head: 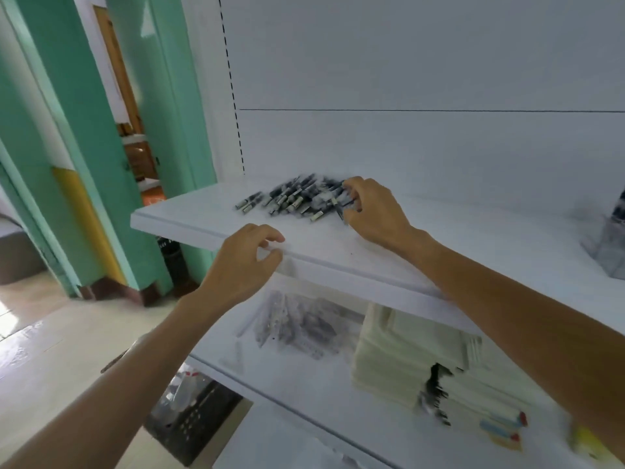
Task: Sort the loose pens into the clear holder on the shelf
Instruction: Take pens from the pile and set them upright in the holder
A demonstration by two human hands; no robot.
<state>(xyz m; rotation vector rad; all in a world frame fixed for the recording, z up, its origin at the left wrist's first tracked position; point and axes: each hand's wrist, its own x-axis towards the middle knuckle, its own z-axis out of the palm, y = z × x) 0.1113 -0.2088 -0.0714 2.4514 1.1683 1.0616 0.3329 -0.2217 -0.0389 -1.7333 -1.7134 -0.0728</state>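
- Head view: a white shelf [321,245] runs across the middle, and a heap of pens [294,198] lies towards its back left, dark barrels with pale ends pointing every way.
- The right hand [375,211] reaches over the shelf to the right edge of the heap. Its fingers [353,192] are curled tight against the thumb and pinch a pen or two (blur hides the exact count).
- The left hand [240,265] hovers at the front lip of the shelf, well apart from the heap. Its fingers are loosely bent, thumb and forefinger near each other, and they hold nothing.
- The clear holder [614,245] stands on the same shelf at the far right, cut off by the edge of the picture and well apart from the heap. Something dark shows inside its upper part.
- On the lower shelf [304,374] lie a blurred clear packet of more pens [297,326] and, just to its right, a cream stack of paper [399,353].
- A black crate [196,421] sits on the floor below, and a green door frame [84,164] stands at the left.
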